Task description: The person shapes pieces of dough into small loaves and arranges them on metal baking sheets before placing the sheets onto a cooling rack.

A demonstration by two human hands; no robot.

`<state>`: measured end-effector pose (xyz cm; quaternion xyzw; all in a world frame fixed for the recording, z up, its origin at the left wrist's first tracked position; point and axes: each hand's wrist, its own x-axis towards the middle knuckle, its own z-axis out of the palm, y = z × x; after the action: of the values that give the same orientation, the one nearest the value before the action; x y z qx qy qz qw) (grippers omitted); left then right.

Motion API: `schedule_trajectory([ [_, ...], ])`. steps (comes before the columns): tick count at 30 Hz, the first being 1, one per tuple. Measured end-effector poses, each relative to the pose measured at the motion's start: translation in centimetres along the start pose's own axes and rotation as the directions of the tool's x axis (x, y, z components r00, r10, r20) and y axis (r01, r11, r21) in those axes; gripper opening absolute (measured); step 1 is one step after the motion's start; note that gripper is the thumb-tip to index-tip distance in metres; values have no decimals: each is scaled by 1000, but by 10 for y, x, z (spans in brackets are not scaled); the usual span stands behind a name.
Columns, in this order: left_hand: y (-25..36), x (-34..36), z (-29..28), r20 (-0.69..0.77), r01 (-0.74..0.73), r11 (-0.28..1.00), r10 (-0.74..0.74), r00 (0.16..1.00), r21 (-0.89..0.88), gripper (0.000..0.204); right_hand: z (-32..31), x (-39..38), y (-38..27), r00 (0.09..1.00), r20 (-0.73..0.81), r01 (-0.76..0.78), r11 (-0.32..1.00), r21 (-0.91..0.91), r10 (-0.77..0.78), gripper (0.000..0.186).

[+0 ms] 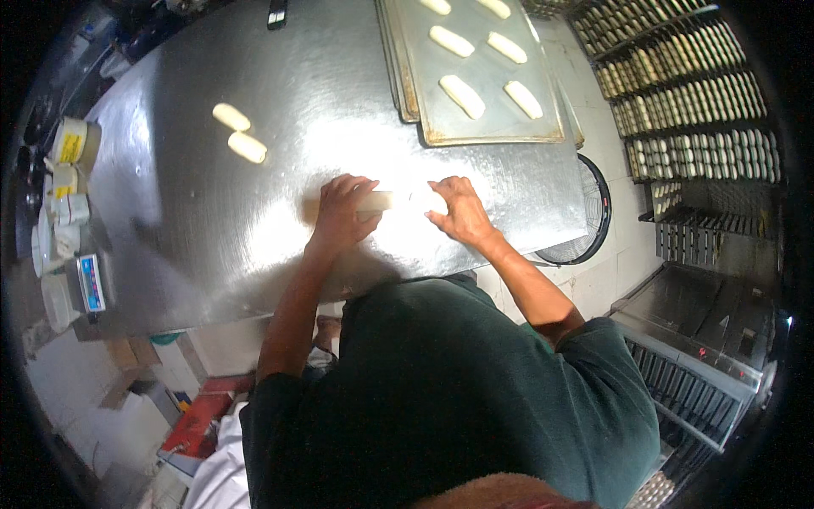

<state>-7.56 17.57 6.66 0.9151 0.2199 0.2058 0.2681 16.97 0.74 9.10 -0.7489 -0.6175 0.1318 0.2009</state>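
My left hand (343,208) is closed over a short, pale, straight-sided bar that looks like a rolling pin (378,201), lying on the steel table. Its tan end sticks out left of the hand. Just to the right, my right hand (462,210) curls its thumb and fingers around the edge of a whitish piece of dough (435,202); glare washes out the dough's outline. Two rolled dough pieces (231,117) lie touching on the table to the far left of my hands.
Beyond my right hand, stacked metal trays (492,131) carry several dough rolls. The steel table (203,220) has white tubs (72,140) and a small digital scale (91,282) along its left edge. A round wire-guarded fan (604,199) and racks of filled trays (687,102) stand right.
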Motion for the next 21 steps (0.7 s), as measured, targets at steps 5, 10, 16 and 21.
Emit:
schedule_trajectory([
  [5, -6, 0, -7, -93, 114, 928, -157, 983, -356, 65, -36, 26, -6, 987, -111, -87, 971, 223, 114, 52],
  [10, -53, 48, -25, -295, 125, 990, -139, 945, -65, 45, -89, 112, 22, 913, -364, -116, 974, 195, 182, 54],
  [16, -76, 92, -21, -381, 234, 949, -142, 913, 209, 43, -91, 222, 86, 873, -487, 6, 998, 59, 24, 60],
  [21, -73, 92, -24, -332, 348, 917, -272, 903, 195, 43, -100, 285, 101, 964, -193, -184, 983, 8, 182, 50],
])
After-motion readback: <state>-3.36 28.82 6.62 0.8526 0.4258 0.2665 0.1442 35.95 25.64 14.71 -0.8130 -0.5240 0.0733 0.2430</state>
